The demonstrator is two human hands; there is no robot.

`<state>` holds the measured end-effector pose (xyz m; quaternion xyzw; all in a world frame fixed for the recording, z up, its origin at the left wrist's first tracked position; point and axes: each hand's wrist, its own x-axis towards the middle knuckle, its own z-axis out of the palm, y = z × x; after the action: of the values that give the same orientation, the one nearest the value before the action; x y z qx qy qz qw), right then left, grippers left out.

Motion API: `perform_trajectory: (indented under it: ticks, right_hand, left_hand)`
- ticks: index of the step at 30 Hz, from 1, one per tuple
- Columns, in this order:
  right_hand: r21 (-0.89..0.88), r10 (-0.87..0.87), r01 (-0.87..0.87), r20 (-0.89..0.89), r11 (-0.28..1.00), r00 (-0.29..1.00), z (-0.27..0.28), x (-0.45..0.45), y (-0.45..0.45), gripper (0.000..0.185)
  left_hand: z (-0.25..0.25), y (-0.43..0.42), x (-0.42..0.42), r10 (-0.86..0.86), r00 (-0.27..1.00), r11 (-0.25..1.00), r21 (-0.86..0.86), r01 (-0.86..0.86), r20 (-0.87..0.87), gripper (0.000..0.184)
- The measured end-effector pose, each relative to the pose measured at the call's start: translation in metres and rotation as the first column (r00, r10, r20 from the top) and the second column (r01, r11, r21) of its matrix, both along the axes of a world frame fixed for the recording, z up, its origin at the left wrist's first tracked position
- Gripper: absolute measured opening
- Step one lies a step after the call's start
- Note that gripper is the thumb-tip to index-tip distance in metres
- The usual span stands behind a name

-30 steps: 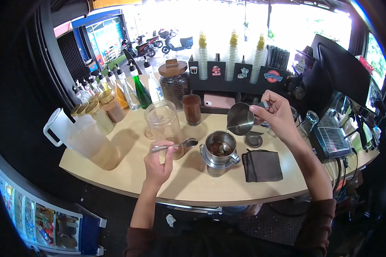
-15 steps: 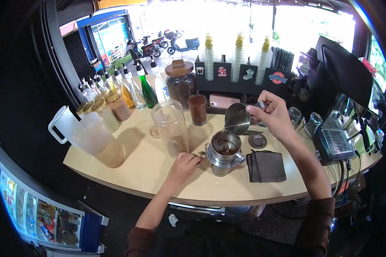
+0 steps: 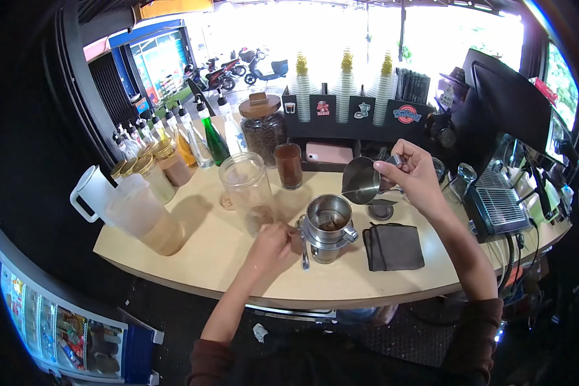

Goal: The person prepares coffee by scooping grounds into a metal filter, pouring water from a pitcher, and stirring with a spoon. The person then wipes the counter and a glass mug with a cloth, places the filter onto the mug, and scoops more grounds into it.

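Observation:
My right hand (image 3: pixel 413 172) grips the handle of a small metal pitcher (image 3: pixel 361 181), tilted with its spout toward a metal drip filter (image 3: pixel 329 222). Wet brown grounds show inside the filter, which rests on a small vessel. Just left of it a spoon (image 3: pixel 305 248) lies on the counter. My left hand (image 3: pixel 272 245) is between the spoon and a tall clear jar (image 3: pixel 246 193), its fingers curled; whether they hold anything is hidden. A folded dark cloth (image 3: pixel 394 248) and a round metal lid (image 3: pixel 380 210) lie right of the filter.
Behind stand a glass of brown drink (image 3: pixel 289 168), a jar of coffee beans (image 3: pixel 263 132) and a black cup organizer (image 3: pixel 328 128) holding a phone. Pitchers (image 3: pixel 141 215), lidded jars and pump bottles line the left. An espresso machine (image 3: pixel 503 209) is at the right.
My left hand has moved down and right from its raised position and let go of the spoon, now lying beside the filter. The metal pitcher remains tilted in my right hand.

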<state>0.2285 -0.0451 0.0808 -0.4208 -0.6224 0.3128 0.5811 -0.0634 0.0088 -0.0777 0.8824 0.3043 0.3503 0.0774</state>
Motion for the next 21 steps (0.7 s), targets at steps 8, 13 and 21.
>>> perform_trajectory:
  ticks: [8, 13, 21]
  right_hand:
    - [-0.012, -0.022, 0.022, 0.021, 1.000, 1.000, 0.001, -0.002, -0.008, 0.031]
    - [-0.019, -0.025, 0.026, 0.023, 0.999, 0.999, 0.005, -0.004, -0.010, 0.030]
    - [0.027, -0.035, 0.035, 0.019, 0.999, 0.999, 0.015, -0.009, -0.011, 0.029]
  left_hand:
    - [0.068, -0.020, 0.040, -0.075, 0.910, 0.965, -0.202, 0.170, 0.407, 0.070]
    - [0.070, -0.019, 0.057, -0.075, 0.943, 0.908, -0.368, 0.199, 0.325, 0.078]
    - [0.070, -0.022, 0.063, -0.123, 0.848, 0.896, -0.309, 0.318, 0.516, 0.071]
